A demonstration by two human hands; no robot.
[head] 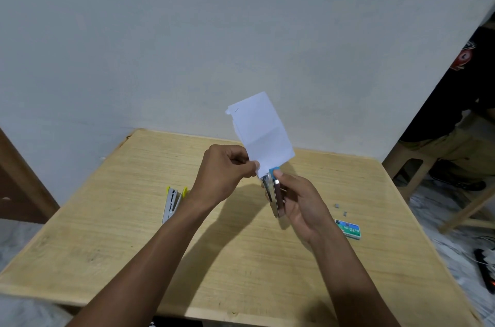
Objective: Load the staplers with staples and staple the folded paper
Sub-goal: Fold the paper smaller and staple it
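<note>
Hidden, cropped and unclear items

Blue stapler (273, 192): far side covered by the right hand (300, 206), front end partly by the paper (262, 131). Paper: lower corner behind the left hand (222, 174). Yellow stapler (171, 203): right end partly behind the left wrist. Grey bits (338, 205): too small to identify. Seated person (455, 101): cut by the right edge. Table (241, 259): near corners cropped.

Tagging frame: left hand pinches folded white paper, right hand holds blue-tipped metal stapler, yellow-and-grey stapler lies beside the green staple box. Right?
One error. In the head view the yellow-and-grey stapler lies on the wooden table at the left, apart from the green staple box at the right. The left hand pinches the folded white paper; the right hand holds the blue-tipped metal stapler.
</note>
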